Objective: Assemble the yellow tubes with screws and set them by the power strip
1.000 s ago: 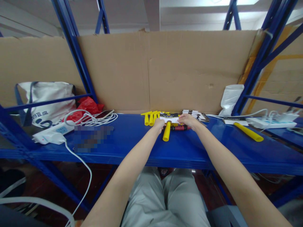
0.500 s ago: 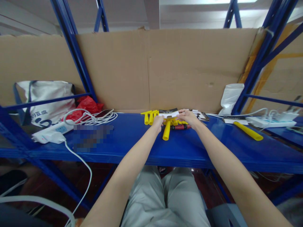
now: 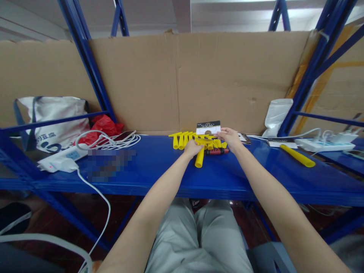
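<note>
My left hand (image 3: 192, 148) is closed on the head of a yellow T-shaped tool (image 3: 199, 157), whose round handle points toward me. In my right hand (image 3: 230, 138) a black-and-white packaging card (image 3: 208, 128) is pinched by its right edge and stands up above the tool. Several more yellow T-shaped tools (image 3: 175, 141) lie in a row just behind and left of my left hand. Small yellow pieces (image 3: 218, 143) lie between the hands. Below them is a red-and-black handled tool (image 3: 217, 151), its kind unclear.
More cards (image 3: 243, 138) lie beyond my right wrist. A yellow tube-like piece (image 3: 297, 155) and a power strip (image 3: 325, 146) are at right. Coiled white cables (image 3: 125, 142), another power strip (image 3: 64, 157) and a cloth bag (image 3: 57, 119) occupy the left. Cardboard (image 3: 136, 83) walls the back.
My right hand has raised the card up and slightly right, off the yellow tool's head, so its printed face shows. My left hand has stayed at the tool.
</note>
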A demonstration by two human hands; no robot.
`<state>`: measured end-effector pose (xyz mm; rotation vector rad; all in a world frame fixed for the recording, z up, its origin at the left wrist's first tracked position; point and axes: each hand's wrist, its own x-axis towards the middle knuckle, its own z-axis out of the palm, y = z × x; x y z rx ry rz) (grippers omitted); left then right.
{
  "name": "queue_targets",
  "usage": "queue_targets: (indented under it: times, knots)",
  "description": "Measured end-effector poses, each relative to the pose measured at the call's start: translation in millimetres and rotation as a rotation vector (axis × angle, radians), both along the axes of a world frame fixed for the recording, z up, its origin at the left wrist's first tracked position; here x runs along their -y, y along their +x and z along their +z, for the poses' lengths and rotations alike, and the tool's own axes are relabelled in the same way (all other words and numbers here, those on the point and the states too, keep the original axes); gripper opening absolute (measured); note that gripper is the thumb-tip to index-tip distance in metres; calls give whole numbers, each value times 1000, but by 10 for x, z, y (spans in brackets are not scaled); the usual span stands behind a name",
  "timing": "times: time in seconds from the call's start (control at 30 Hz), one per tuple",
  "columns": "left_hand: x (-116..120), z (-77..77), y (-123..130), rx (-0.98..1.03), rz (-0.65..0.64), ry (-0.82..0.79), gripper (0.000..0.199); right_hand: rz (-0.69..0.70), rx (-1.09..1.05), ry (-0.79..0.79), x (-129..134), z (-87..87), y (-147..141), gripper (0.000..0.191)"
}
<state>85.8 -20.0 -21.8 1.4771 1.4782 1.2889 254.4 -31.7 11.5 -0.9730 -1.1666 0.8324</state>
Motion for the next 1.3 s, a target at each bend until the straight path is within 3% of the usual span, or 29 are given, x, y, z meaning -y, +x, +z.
queue_targets:
  times: [0.1, 0.3, 0.57, 0.77, 1.3]
  knots:
    - [50, 17, 20, 43, -73, -83, 27, 2, -2, -9, 24, 8, -27, 17]
    - [122, 138, 62, 239, -85, -152, 16, -40, 15, -19, 31, 16, -20, 16]
    - [-4, 280, -83, 830, 165, -109, 4, -66, 15, -51, 71, 78, -7, 18]
    - [-30, 298, -162, 888, 319, -79, 3, 1, 46, -49, 83, 70, -5, 17]
    - [-38, 285, -241, 983, 389, -37, 10, 263, -74, 18, 132, 88, 22, 18]
